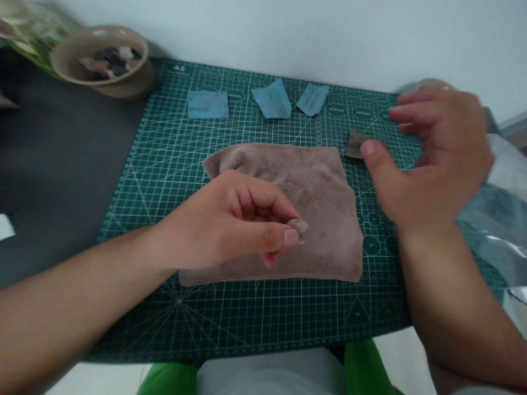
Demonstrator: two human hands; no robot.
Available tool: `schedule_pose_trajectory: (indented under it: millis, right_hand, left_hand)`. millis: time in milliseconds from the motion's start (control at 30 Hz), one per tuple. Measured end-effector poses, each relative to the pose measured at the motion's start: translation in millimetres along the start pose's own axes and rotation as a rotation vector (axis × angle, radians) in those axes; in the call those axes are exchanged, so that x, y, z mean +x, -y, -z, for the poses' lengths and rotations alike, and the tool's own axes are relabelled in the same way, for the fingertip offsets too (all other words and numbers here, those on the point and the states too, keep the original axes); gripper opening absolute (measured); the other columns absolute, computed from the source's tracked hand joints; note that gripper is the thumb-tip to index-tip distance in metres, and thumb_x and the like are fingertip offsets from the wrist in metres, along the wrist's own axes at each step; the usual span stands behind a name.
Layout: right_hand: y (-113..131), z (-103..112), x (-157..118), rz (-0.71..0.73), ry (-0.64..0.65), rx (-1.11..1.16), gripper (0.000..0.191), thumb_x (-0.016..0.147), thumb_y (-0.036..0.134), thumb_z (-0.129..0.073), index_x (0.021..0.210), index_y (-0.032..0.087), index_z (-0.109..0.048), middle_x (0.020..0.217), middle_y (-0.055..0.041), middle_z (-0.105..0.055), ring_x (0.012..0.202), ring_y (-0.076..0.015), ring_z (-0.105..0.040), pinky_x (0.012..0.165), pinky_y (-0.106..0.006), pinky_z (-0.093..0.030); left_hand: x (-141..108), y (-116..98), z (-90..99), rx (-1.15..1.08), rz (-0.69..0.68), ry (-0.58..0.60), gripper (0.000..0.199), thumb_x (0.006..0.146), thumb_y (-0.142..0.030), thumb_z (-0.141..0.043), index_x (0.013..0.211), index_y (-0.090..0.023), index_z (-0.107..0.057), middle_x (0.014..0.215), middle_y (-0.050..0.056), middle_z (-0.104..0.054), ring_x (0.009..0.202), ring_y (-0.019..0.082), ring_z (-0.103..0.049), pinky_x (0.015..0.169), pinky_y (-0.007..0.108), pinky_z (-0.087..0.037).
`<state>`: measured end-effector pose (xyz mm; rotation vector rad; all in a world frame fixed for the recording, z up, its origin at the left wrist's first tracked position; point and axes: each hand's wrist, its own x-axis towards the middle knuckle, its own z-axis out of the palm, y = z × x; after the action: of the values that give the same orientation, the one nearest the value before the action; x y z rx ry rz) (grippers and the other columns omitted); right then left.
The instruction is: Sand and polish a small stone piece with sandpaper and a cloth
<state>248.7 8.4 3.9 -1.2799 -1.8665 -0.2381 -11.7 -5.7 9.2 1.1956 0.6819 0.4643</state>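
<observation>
Pale chip (pixel 298 225) pinched in L hand (pixel 230 222), fingertip grip.

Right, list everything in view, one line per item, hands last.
Cutting mat: 1, green with pale grid, on the dark tabletop
Towel: 1, tan-brown, mid-mat
Blue paper pieces: 3, blue, along the mat's far edge
Flat piece: 1, grey-brown, on the mat by the towel's far right corner
Bowl: 1, tan, at the mat's far left corner, holding dark and pale bits
Crinkled plastic bag: 1, silver, far right
Small piece: 1, pale, in the left hand's grip
Left hand: 1, above the towel, pinching
Right hand: 1, open, above the mat
</observation>
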Motion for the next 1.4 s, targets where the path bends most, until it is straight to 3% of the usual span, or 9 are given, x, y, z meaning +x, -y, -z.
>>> schedule_pose_trajectory:
  millis: [67,133,200,267,700,1400]
  right_hand:
    - [13.7,0.4,-6.2,0.032,0.076,0.264,0.023,0.085,0.025,-0.07,0.108,0.028,-0.066,0.104,-0.0059,-0.07,0.091,-0.0238,-0.066,0.074,-0.04,-0.056]
    - [26.9,1.4,-11.4,0.115,0.287,0.485,0.027,0.084,0.018,-0.069,0.109,0.026,-0.067,0.094,-0.0022,-0.072,0.075,-0.0174,-0.065,0.063,-0.032,-0.055]
    - [36.9,2.4,-14.5,0.213,0.473,0.567,0.029,0.083,0.013,-0.067,0.111,0.02,-0.067,0.09,-0.0016,-0.073,0.074,-0.0147,-0.066,0.063,-0.028,-0.055]
    - [42.3,2.8,-15.9,0.271,0.545,0.585,0.028,0.084,0.011,-0.064,0.111,0.016,-0.068,0.086,-0.0023,-0.074,0.075,-0.014,-0.067,0.066,-0.027,-0.056]
    - [41.7,3.9,-16.8,0.306,0.549,0.503,0.007,0.092,0.022,-0.065,0.093,0.022,-0.072,0.083,-0.0012,-0.076,0.073,-0.0144,-0.07,0.065,-0.028,-0.054]
    - [42.3,-4.2,-17.4,0.308,0.57,0.441,0.015,0.091,0.016,-0.062,0.08,0.017,-0.071,0.078,-0.0009,-0.076,0.069,-0.0142,-0.068,0.062,-0.027,-0.046]
  left_hand:
    - [0.8,-0.2,0.2,-0.027,0.042,0.023,0.007,0.082,-0.018,-0.073,0.087,-0.014,-0.075,0.068,-0.003,-0.073,0.053,0.008,-0.066,0.051,0.014,-0.054]
    - [2.0,0.5,0.5,-0.023,0.062,0.043,0.008,0.083,-0.022,-0.073,0.085,-0.015,-0.075,0.068,-0.003,-0.073,0.054,0.009,-0.066,0.051,0.015,-0.055]
    - [3.2,1.4,1.0,-0.012,0.073,0.051,0.009,0.083,-0.024,-0.074,0.082,-0.015,-0.075,0.066,-0.003,-0.071,0.054,0.009,-0.066,0.051,0.014,-0.055]
    - [4.0,2.0,1.4,0.001,0.086,0.043,0.009,0.083,-0.024,-0.074,0.081,-0.016,-0.075,0.064,-0.003,-0.07,0.054,0.009,-0.066,0.051,0.013,-0.055]
    - [8.4,6.5,6.9,-0.017,0.085,0.125,0.009,0.09,-0.016,-0.067,0.092,-0.017,-0.076,0.074,0.0,-0.075,0.058,0.01,-0.071,0.054,0.016,-0.059]
    - [11.5,10.7,3.5,0.11,0.095,0.138,0.018,0.084,-0.013,-0.068,0.1,-0.019,-0.075,0.073,-0.002,-0.075,0.064,0.014,-0.074,0.061,0.02,-0.061]
